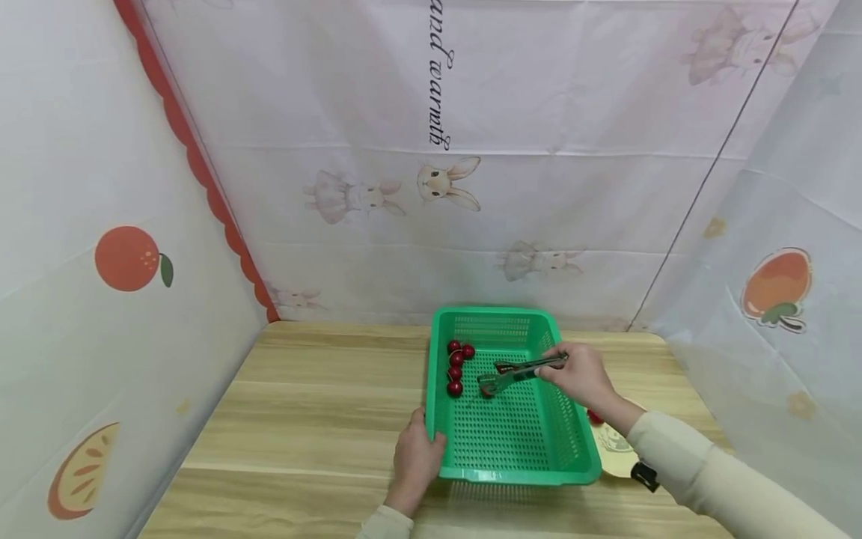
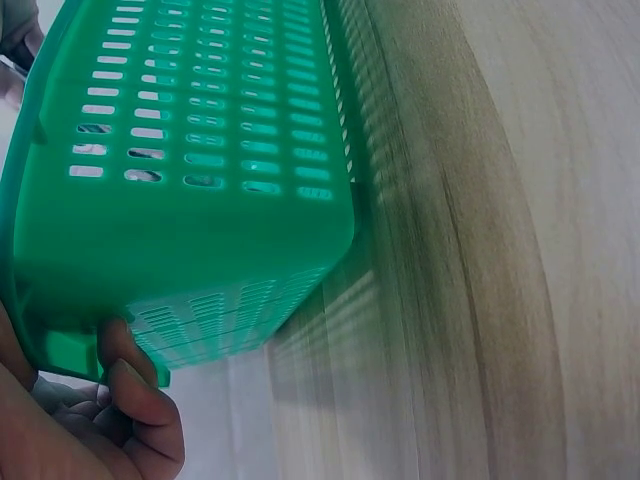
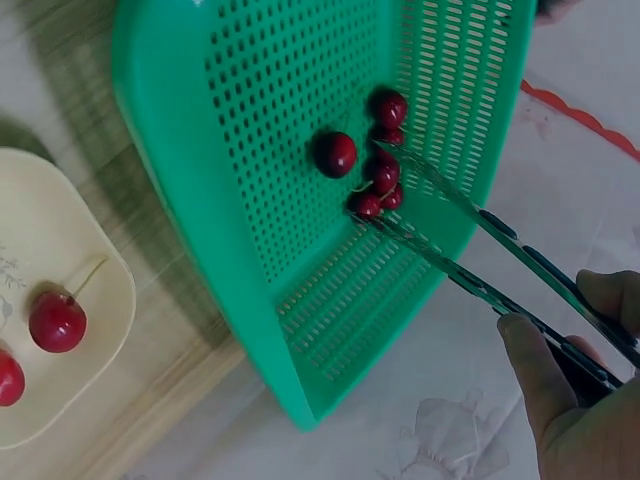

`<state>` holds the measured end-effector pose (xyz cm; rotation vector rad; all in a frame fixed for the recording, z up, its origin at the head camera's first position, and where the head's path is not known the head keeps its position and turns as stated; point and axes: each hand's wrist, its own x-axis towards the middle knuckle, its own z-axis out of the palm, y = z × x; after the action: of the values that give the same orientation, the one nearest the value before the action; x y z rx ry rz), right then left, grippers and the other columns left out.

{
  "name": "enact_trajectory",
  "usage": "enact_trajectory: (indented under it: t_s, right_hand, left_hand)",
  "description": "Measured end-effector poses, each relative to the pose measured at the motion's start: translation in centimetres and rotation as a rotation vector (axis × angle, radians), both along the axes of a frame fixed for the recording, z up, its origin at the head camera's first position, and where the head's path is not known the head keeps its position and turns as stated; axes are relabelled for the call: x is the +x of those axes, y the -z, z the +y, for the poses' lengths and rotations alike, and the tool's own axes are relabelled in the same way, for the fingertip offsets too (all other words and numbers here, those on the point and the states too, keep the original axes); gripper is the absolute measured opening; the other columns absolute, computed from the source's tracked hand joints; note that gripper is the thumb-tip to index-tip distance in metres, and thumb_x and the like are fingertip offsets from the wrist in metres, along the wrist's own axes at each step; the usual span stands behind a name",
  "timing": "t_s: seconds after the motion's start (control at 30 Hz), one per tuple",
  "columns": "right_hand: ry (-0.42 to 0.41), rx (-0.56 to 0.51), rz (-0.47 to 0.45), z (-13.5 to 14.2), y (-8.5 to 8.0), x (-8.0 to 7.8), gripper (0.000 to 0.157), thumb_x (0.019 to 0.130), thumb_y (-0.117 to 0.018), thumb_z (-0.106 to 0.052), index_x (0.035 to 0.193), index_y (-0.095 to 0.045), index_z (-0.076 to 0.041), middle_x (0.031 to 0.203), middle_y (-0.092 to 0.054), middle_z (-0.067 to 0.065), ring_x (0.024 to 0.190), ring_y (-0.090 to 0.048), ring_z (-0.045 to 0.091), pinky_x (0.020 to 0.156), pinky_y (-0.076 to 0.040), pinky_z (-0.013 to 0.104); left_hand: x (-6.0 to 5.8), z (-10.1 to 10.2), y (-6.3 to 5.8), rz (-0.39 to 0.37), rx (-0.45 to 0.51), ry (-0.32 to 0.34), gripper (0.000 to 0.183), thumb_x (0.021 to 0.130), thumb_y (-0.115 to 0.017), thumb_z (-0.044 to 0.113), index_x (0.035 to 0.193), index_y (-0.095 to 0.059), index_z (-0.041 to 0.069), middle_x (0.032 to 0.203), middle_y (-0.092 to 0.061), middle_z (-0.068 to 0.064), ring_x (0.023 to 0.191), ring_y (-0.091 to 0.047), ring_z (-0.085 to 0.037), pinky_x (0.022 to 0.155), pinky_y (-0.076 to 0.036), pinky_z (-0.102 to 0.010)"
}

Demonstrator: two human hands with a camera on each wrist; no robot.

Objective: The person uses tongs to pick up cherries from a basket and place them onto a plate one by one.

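A green plastic basket (image 1: 501, 476) stands on the wooden table. My left hand (image 1: 416, 457) grips its rim at the near left corner; in the left wrist view, the fingers (image 2: 140, 400) curl round that edge. Metal tongs (image 1: 521, 372) are held in my right hand (image 1: 582, 374), reaching down into the basket. Their arms are spread apart, and I see no cherry clamped between them. Several dark red cherries (image 1: 455, 358) lie along the basket's left side. Another cherry (image 3: 335, 155) sits apart from that group on the perforated floor, close to the tong tips in the head view.
A cream plate (image 3: 105, 340) with red cherries (image 3: 57, 321) on it lies right of the basket, partly covered by my right forearm in the head view. Printed cloth walls (image 1: 377, 247) enclose the wooden table (image 1: 310, 419) at the back and both sides.
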<state>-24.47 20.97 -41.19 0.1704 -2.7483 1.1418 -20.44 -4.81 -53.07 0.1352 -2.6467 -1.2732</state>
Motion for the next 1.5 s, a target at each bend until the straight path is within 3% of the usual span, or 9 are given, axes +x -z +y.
enact_trajectory:
  t_s: [0.17,0.47,0.77,1.1,1.5]
  right_hand:
    - [-0.047,0.042,0.006,-0.8,0.1,-0.4,0.018,0.075,-0.073,-0.007,0.09,-0.067,0.001,0.065,-0.063,0.001,0.039,-0.038,0.009,0.037,-0.031,0.023]
    - [-0.091,0.109,0.034,-1.5,0.5,-1.5,0.017,0.074,-0.074,-0.008,0.087,-0.067,0.001,0.071,-0.065,0.003,0.056,-0.059,0.01,0.044,-0.043,0.027]
    - [-0.1,0.15,-0.003,-2.2,0.9,-2.8,0.014,0.073,-0.071,-0.006,0.084,-0.064,0.0,0.066,-0.06,0.001,0.055,-0.055,0.011,0.049,-0.045,0.028]
    - [-0.094,0.22,-0.05,-2.4,0.4,-3.6,0.024,0.067,-0.078,-0.004,0.085,-0.063,-0.001,0.079,-0.061,0.005,0.063,-0.054,0.016,0.059,-0.048,0.034]
    - [-0.048,0.189,-0.08,-2.7,0.6,-4.7,0.025,0.066,-0.078,-0.008,0.085,-0.064,0.0,0.081,-0.064,0.006,0.061,-0.054,0.015,0.063,-0.049,0.037]
  left_hand:
    - [-0.1,-0.1,0.0,0.0,-0.004,0.0,0.051,0.076,-0.068,0.006,0.122,-0.051,-0.006,0.096,-0.063,-0.019,0.077,-0.059,-0.028,0.06,-0.048,-0.044]
    - [-0.2,-0.1,0.0,0.003,-0.004,-0.001,0.052,0.075,-0.068,0.007,0.123,-0.051,-0.006,0.095,-0.063,-0.018,0.076,-0.059,-0.027,0.06,-0.048,-0.043]
    - [-0.1,-0.3,0.3,0.017,0.018,0.001,0.051,0.074,-0.068,0.005,0.121,-0.051,-0.006,0.096,-0.061,-0.017,0.079,-0.058,-0.027,0.064,-0.048,-0.044]
    - [-0.2,-0.1,0.5,0.033,0.04,0.007,0.05,0.075,-0.067,0.002,0.121,-0.05,-0.007,0.1,-0.059,-0.018,0.084,-0.057,-0.029,0.069,-0.048,-0.046]
    - [-0.1,0.0,0.5,0.031,0.032,0.011,0.05,0.075,-0.067,0.004,0.121,-0.05,-0.009,0.101,-0.058,-0.02,0.088,-0.056,-0.033,0.073,-0.047,-0.049]
